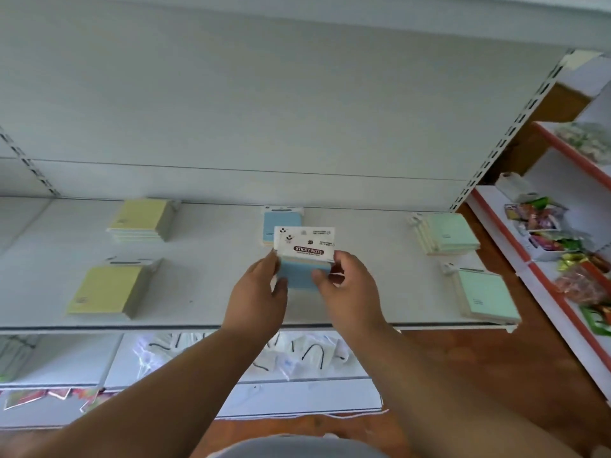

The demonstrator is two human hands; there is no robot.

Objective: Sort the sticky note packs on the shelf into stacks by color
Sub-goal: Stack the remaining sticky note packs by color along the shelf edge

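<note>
Both hands, left hand [261, 289] and right hand [347, 285], grasp blue packs [302, 274] by their side edges above the shelf [211, 285], likely squaring them for the blue stack [282, 223] behind, between the yellow stacks [109, 289] and green stacks [486, 295].

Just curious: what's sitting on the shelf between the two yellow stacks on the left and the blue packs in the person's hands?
Nothing. In the head view, the white shelf is bare between the yellow stacks and the held blue packs.
</note>
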